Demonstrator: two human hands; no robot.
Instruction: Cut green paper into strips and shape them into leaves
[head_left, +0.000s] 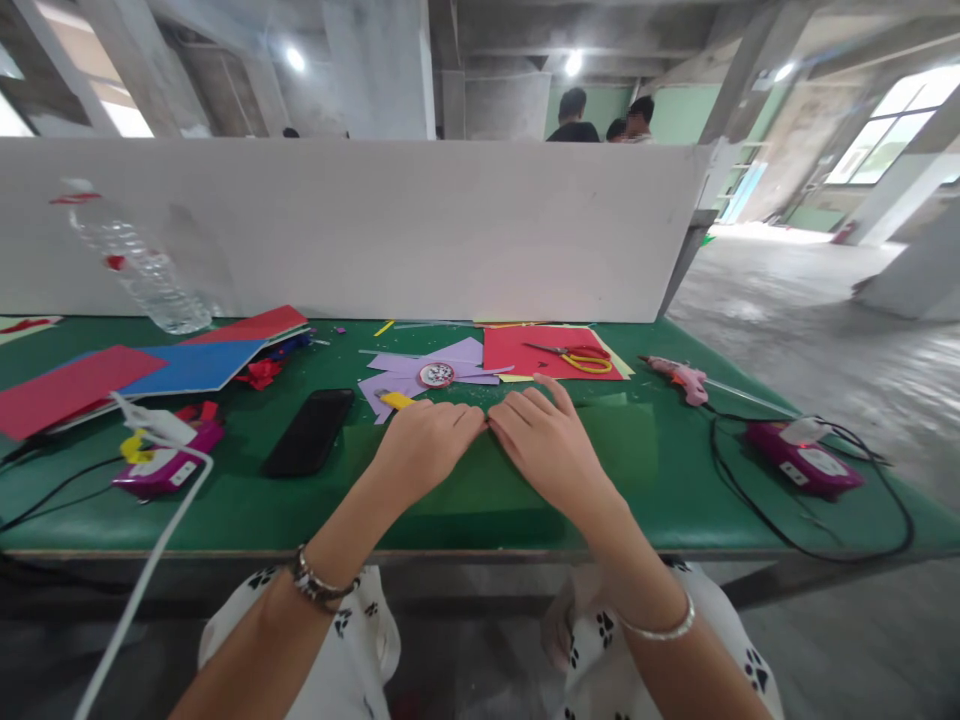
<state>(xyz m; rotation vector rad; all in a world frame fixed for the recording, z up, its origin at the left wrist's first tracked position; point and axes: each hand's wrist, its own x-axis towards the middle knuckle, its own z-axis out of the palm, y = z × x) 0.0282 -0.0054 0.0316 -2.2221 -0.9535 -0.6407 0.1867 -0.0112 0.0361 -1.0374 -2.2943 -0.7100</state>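
My left hand [424,438] and my right hand [546,440] rest side by side on a green paper sheet [626,440] that lies on the green table [247,505]. The left hand's fingers are curled and pressed together on the sheet's near-centre edge. The right hand lies flat, fingers stretched out and pointing left, fingertips almost touching the left hand. Just beyond the hands lie purple paper pieces [457,358] with a small round tape roll [436,374] on them and a yellow strip [396,400].
A black phone [309,432] lies left of my hands. Red paper [525,350] carries yellow-handled scissors [581,357]. A pink glue gun [679,377], two magenta boxes [802,462] [165,468] with cables, blue and red sheets [187,366], a water bottle [139,262], a white partition [375,230]; people stand behind it.
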